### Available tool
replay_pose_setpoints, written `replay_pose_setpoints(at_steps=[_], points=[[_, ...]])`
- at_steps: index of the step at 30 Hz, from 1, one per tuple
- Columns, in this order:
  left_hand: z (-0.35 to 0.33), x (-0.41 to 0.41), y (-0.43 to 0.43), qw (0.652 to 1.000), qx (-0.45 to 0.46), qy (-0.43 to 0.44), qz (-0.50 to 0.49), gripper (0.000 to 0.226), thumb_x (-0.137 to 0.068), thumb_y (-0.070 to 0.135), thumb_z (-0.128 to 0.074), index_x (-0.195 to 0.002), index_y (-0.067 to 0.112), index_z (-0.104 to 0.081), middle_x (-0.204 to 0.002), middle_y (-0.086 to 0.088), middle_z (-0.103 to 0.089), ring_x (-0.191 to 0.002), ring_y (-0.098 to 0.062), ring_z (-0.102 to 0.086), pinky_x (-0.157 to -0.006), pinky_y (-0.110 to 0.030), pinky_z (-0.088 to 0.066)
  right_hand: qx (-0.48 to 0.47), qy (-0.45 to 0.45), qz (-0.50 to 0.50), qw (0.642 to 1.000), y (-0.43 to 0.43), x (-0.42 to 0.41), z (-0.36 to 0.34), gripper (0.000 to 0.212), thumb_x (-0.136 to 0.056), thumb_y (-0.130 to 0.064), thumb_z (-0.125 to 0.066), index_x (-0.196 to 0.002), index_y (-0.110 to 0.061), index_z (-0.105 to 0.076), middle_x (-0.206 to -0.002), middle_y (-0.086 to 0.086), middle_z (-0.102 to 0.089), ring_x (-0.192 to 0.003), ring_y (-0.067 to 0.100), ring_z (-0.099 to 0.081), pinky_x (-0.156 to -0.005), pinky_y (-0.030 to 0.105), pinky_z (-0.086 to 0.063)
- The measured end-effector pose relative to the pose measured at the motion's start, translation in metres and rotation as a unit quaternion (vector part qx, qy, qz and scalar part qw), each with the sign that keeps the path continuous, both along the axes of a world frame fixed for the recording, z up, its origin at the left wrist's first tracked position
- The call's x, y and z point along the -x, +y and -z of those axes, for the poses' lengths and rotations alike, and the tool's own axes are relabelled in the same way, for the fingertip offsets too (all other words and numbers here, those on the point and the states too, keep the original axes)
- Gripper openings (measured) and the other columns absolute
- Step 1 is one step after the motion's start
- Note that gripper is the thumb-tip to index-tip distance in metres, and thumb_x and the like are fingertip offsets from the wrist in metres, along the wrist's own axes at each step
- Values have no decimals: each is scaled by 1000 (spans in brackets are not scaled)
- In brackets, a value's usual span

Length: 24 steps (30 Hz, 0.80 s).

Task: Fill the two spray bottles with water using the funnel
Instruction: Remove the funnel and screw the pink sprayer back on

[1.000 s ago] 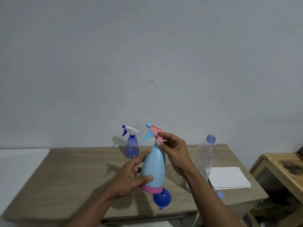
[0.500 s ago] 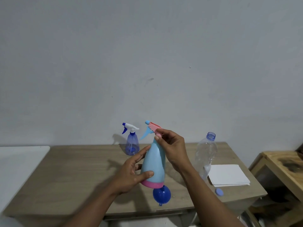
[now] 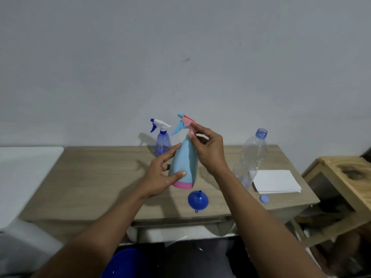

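Item 1: pale blue spray bottle (image 3: 184, 163), pink band at the base, pink and blue trigger head (image 3: 185, 123) fitted on the neck. Position: over the middle of the wooden table (image 3: 96, 177), leaning slightly left. Whether its base touches the surface cannot be told.

Item 2: left hand (image 3: 160, 177). Grasps the lower body of the pale blue spray bottle, with the thumb pressed on the front just above the pink band and the fingers reaching up along the left side and behind.

Item 3: right hand (image 3: 209, 151). Fingertips and thumb pinch the pink collar of the trigger head at the neck. The remaining fingers are curled loosely behind.

Item 4: blue funnel (image 3: 197, 200). Sits near the front edge at the middle, wide mouth down and spout up, just in front of the held bottle and apart from it.

Item 5: small translucent blue spray bottle (image 3: 162, 144), white and dark blue trigger. Upright at the back edge, middle, behind the left hand's fingers.

Item 6: clear plastic bottle (image 3: 252, 157), uncapped, with a blue neck ring. Upright toward the right edge.

Item 7: stack of white paper (image 3: 277, 180). Lies flat at the right edge, just beside the clear plastic bottle.

Item 8: blue cap (image 3: 264, 198). Lies near the front right corner, just in front of the paper.

Item 9: wooden stand (image 3: 349, 177), right of the table. White surface (image 3: 24, 173), left of it. Blue basin (image 3: 128, 263), on the floor below the front edge.
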State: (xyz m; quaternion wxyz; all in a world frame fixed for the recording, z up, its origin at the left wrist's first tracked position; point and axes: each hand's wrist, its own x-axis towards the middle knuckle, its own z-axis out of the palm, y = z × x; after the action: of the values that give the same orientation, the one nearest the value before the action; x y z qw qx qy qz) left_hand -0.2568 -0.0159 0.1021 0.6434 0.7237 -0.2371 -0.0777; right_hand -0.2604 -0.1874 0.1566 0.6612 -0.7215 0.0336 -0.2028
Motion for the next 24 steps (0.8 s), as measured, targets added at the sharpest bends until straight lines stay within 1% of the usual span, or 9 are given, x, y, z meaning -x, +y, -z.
replay_pose_setpoints(at_steps=[2, 4, 6, 9, 12, 15, 18, 20, 24], points=[[1, -1, 2, 1000, -1, 0, -1, 82, -73, 30, -84, -145, 33, -46, -146, 16, -51, -122, -4, -59, -97, -36, -56, 7, -10, -2, 1000, 0, 2, 0, 27, -92, -8, -69, -118, -11, -66, -110, 6, -68, -82, 16, -67, -78, 36, -56], [2, -2, 4, 1000, 8, 11, 3, 80, -76, 24, -85, -145, 36, -46, -147, 15, -51, -122, -11, -60, -94, -35, -57, 2, -21, -11, 1000, -1, 3, 2, 33, -92, -7, -69, -118, -15, -52, -112, 7, -65, -86, 16, -67, -79, 31, -55], [4, -4, 4, 999, 22, 22, 11, 80, -74, 27, -86, -142, 43, -47, -147, 15, -50, -126, -17, -58, -94, -35, -56, -53, -6, -18, 998, -1, 2, 3, 43, -91, -12, -71, -121, -20, -41, -111, 9, -66, -87, 12, -68, -82, 27, -55], [6, -2, 1, 999, 37, 33, 19, 77, -70, 31, -86, -136, 48, -50, -146, 13, -51, -130, -16, -55, -95, -33, -54, -73, 35, -16, 997, -3, -3, 4, 46, -89, -29, -74, -129, -27, -50, -104, 5, -70, -91, 13, -67, -84, 29, -57], [15, 1, -5, 998, 42, 46, 26, 70, -68, 26, -87, -128, 38, -53, -139, 12, -57, -129, -14, -56, -89, -25, -53, -58, 91, -65, 992, -2, -6, 5, 24, -95, -39, -64, -116, -29, -67, -89, -1, -71, -78, 17, -64, -72, 31, -55], [30, 3, -7, 997, 37, 66, 16, 66, -66, 27, -88, -123, 32, -55, -136, 10, -58, -127, -16, -57, -94, -31, -54, -47, 100, -57, 992, -3, -6, 14, 24, -99, -40, -57, -120, -34, -67, -105, 2, -72, -84, 18, -64, -78, 34, -54], [50, 1, 2, 996, -11, 81, -34, 61, -61, 42, -87, -115, 36, -58, -133, 12, -58, -119, -16, -62, -96, -33, -54, -46, 116, -46, 991, -9, -2, 25, 17, -96, -39, -59, -112, -41, -68, -112, -1, -72, -97, 23, -70, -89, 42, -54], [66, 0, 15, 990, -67, 86, -92, 61, -60, 48, -86, -112, 35, -57, -127, 11, -60, -115, -19, -63, -92, -30, -53, -32, 140, -59, 988, -16, 2, 36, 22, -99, -33, -58, -119, -31, -66, -117, -2, -72, -93, 25, -75, -87, 43, -56], [99, -2, 44, 958, -195, 114, -178, 63, -77, 24, -85, -130, 11, -52, -132, -5, -57, -125, -25, -54, -95, -26, -40, 92, 236, -90, 963, -28, 15, 64, 25, -99, -32, -57, -115, -17, -68, -106, 11, -74, -73, 25, -75, -69, 28, -58]])
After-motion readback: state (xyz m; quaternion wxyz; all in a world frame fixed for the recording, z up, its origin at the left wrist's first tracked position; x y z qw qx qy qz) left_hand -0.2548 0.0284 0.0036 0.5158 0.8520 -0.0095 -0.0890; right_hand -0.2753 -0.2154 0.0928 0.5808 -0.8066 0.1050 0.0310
